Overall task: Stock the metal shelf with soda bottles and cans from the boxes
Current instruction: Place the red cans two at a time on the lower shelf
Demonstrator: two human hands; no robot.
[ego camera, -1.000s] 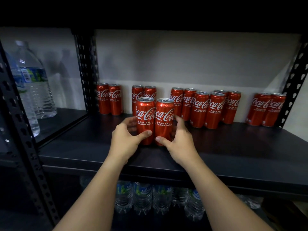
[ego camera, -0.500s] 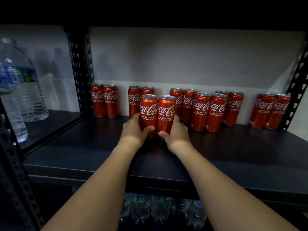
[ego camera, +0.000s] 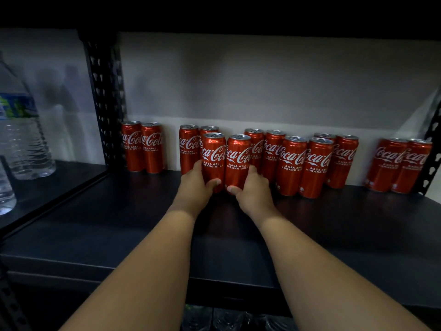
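Two red Coca-Cola cans stand upright side by side on the black metal shelf. My left hand grips the left can low on its side. My right hand grips the right can the same way. Both cans sit just in front of the back row of red cans along the white wall. A pair of cans stands at the far left of the row, another pair at the far right.
A perforated black upright divides this bay from the left bay, where large water bottles stand. Another upright is at the right. Water bottles show on the shelf below. The shelf's front half is bare.
Both hands have pushed the two cans further back on the shelf, up against the back row. My arms are stretched further in.
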